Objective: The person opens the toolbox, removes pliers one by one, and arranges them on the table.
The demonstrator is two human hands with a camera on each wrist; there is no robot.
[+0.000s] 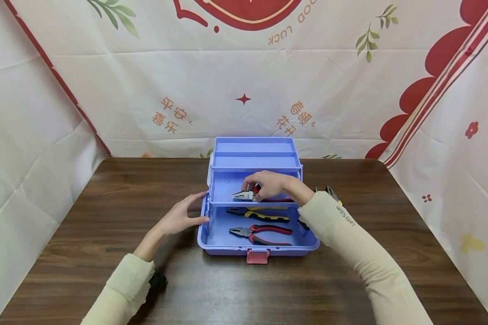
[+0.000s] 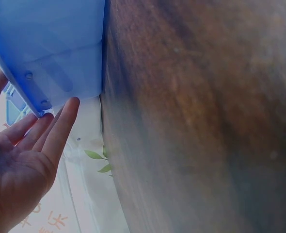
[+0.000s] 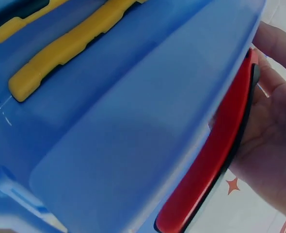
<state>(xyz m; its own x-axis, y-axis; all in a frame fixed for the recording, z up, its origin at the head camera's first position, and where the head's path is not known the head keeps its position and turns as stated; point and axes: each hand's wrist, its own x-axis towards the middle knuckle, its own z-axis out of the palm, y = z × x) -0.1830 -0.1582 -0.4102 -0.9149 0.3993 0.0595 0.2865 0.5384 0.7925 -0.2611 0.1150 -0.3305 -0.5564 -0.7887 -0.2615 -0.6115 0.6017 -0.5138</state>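
A blue toolbox (image 1: 258,251) stands open on the table with its stepped trays raised. My right hand (image 1: 268,184) is over the lower tray (image 1: 223,180), fingers curled round red-handled pliers (image 1: 244,195); their red handle (image 3: 211,150) shows in the right wrist view beside the tray wall. In the bottom compartment lie yellow-and-black pliers (image 1: 268,217) and a second red-and-black pair (image 1: 262,234), jaws pointing left. My left hand (image 1: 180,217) rests against the box's left side, fingers extended; in the left wrist view its fingertips (image 2: 71,108) touch the box's rim.
Behind my right sleeve, more pliers (image 1: 332,193) show in part on the table, right of the box. The upper tray (image 1: 256,160) rises at the back. A pink latch (image 1: 257,257) hangs at the box's front. White printed cloth (image 1: 244,72) surrounds the wooden table (image 1: 105,225).
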